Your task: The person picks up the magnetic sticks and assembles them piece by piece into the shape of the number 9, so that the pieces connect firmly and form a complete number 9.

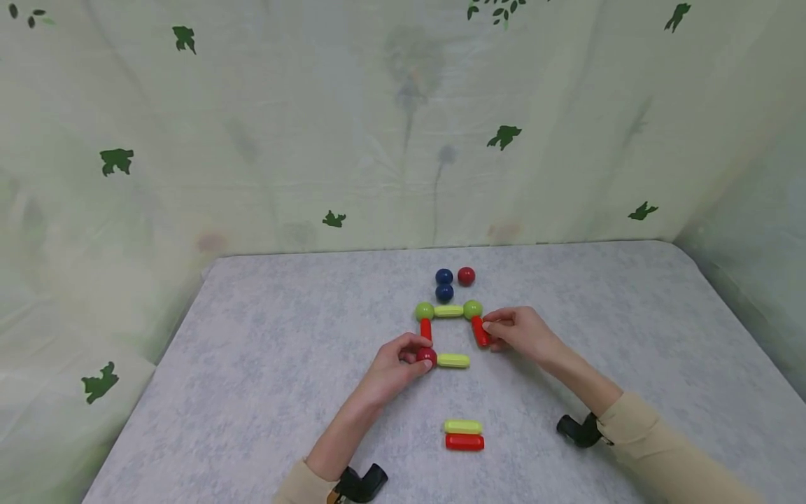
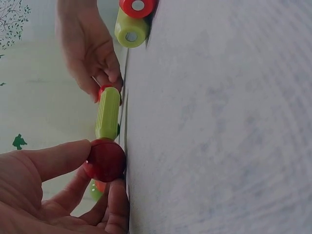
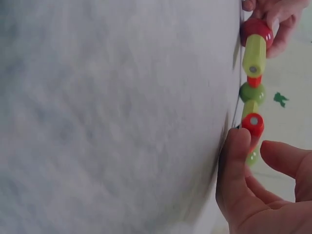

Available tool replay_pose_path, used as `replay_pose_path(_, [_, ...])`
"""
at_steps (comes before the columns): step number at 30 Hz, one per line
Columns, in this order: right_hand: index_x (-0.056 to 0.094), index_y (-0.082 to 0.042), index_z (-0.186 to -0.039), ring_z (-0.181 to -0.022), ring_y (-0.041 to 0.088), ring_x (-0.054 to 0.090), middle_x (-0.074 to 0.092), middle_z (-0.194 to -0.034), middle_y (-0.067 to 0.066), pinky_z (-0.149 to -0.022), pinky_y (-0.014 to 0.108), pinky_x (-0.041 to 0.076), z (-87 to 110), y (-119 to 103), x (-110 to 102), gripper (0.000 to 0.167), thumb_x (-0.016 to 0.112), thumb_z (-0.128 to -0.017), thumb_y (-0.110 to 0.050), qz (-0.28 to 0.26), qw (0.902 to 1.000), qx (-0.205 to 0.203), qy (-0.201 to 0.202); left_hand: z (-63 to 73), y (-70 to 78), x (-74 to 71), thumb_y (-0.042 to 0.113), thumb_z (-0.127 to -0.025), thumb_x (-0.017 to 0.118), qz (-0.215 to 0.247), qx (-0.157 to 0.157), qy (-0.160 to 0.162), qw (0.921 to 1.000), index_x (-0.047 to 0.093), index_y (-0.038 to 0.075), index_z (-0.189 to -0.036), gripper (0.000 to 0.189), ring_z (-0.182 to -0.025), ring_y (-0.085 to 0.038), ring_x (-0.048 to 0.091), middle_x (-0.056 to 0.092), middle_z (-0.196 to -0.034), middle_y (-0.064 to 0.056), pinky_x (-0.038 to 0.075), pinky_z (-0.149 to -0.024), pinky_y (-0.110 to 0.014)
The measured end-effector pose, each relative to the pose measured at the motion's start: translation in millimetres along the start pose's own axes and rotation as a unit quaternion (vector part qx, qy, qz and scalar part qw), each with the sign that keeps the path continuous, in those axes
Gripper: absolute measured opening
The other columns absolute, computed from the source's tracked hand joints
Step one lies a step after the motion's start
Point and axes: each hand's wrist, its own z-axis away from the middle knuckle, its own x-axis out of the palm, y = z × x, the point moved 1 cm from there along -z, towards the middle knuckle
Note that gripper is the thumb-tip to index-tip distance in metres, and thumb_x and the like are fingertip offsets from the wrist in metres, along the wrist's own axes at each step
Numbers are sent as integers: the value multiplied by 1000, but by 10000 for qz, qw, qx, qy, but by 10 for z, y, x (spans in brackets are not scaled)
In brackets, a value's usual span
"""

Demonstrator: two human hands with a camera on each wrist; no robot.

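My left hand [image 1: 393,367] holds a glossy red ball [image 2: 105,161] between thumb and fingers. A yellow-green ridged rod [image 1: 453,360] sticks out from this ball to the right, its far end free. Another red rod [image 1: 426,329] runs from the held ball back to a green ball [image 1: 425,311]. A second yellow-green rod [image 1: 449,311] links that one to another green ball [image 1: 473,309]. From there a red rod [image 1: 481,332] slants toward me, with the thumb and fingers of my right hand [image 1: 519,332] around it. Its near end shows a round metal disc in the right wrist view.
Behind the joined pieces lie two blue balls [image 1: 443,277] and a loose red ball [image 1: 467,276]. Nearer me, a yellow-green rod [image 1: 462,426] and a red rod [image 1: 464,442] lie side by side. A patterned curtain [image 1: 283,140] hangs along the back edge of the grey table [image 1: 264,392].
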Motion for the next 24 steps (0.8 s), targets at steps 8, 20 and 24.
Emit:
replay_pose_path(8, [62,0,-125,-98,26,61,66,-114,14,-86,39,52,-284,-32,-201,30,60,-99,-14,609,9938,-870,328,-5,-5,2,6,-89,70,-29,32,8,10000,66,6,-115,26,-91,-21,48,58,-101,-6,42,-72,-30])
replay_pose_path(20, [46,-5,-144,-123,36,48,48,-143,17,-100,49,42,-776,-211,-201,47,56,-98,-10,733,9886,-1315,79,3,21,-9,6,-90,70,-30,63,-17,10000,66,6,-116,27,-91,-20,49,59,-103,-6,42,-73,-29])
replay_pose_path(24, [48,-8,-144,-120,35,49,50,-140,14,-98,47,44,-870,-227,-154,48,60,-98,-13,1174,9858,-1197,-27,6,13,-11,6,-89,70,9,69,5,10000,66,6,-116,27,-90,-20,49,60,-103,-6,42,-72,-29])
